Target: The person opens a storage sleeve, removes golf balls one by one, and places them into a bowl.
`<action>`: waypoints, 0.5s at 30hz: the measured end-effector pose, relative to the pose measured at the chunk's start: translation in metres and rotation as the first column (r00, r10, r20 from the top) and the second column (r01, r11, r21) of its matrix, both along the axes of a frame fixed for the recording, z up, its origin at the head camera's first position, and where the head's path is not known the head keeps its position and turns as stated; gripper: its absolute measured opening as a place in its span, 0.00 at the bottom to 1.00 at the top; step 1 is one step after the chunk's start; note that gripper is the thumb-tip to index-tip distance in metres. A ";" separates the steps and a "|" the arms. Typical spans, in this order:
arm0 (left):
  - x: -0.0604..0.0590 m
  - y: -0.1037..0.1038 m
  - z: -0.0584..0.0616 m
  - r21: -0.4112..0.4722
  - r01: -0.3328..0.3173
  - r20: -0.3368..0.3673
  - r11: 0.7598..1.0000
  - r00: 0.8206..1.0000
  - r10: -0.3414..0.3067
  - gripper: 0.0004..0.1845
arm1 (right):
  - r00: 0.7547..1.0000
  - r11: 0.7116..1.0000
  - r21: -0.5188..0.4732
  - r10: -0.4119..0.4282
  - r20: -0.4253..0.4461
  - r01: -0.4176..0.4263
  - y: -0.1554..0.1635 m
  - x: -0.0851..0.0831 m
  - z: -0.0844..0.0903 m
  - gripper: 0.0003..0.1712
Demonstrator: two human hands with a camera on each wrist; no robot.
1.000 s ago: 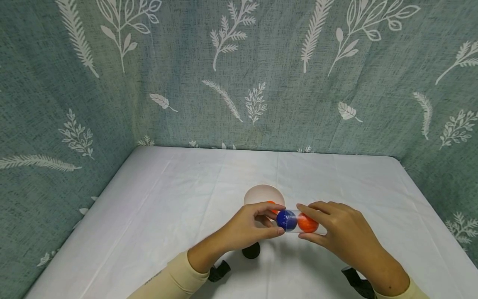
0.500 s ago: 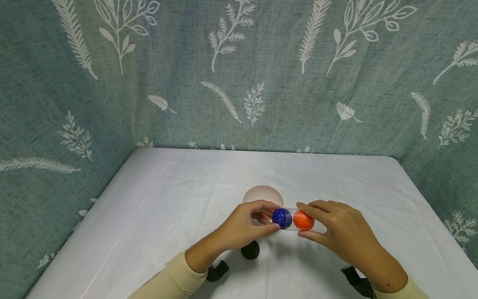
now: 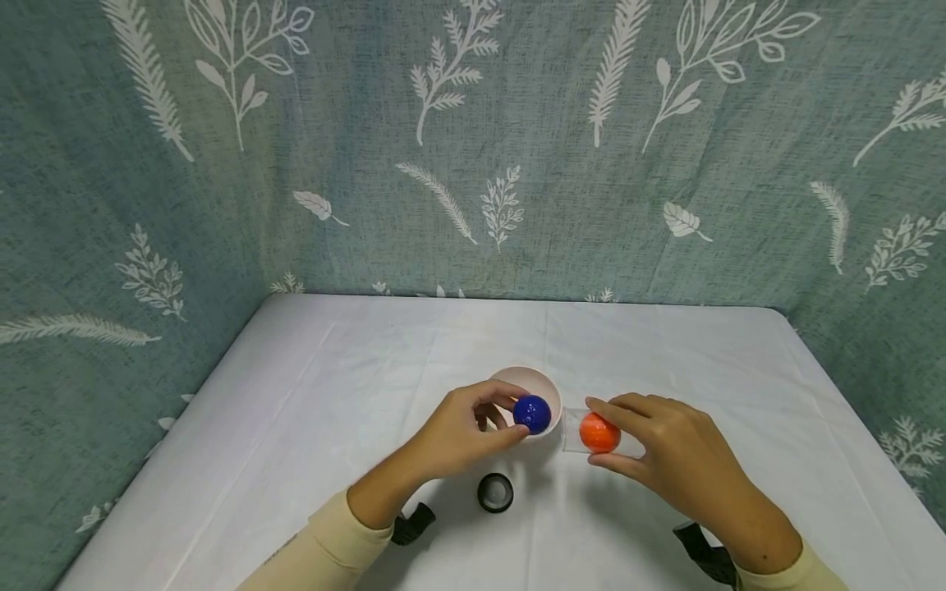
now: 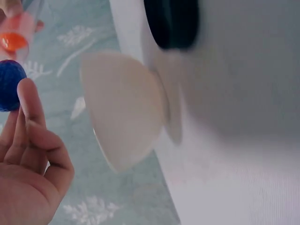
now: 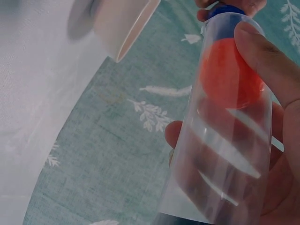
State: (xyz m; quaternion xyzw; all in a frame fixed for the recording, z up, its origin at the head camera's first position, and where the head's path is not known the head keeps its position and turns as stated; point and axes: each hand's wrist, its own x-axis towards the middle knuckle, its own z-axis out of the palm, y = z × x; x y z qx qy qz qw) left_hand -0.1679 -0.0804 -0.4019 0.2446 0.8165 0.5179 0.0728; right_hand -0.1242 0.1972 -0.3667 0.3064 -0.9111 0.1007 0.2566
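Pinching the blue ball (image 3: 532, 413) with my left hand (image 3: 461, 435) over the white bowl (image 3: 548, 392) near the counter's front edge, my right hand (image 3: 665, 460) grips the clear tube (image 3: 591, 432) holding the orange ball (image 3: 599, 432). I think a tilted tube could spill it.

Left hand (image 3: 461, 427) is raised with fingertips pinched; right hand (image 3: 665, 447) is curled, thumb opposing fingers.

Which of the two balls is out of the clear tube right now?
The blue ball, pinched in the left hand by the white bowl. The orange ball sits inside the clear tube held by the right hand.
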 end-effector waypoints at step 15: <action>-0.039 -0.011 -0.004 -0.130 -0.088 -0.010 0.988 0.996 0.088 0.19 | 0.997 0.999 0.002 -0.045 0.064 0.045 0.000 0.001 0.003 0.38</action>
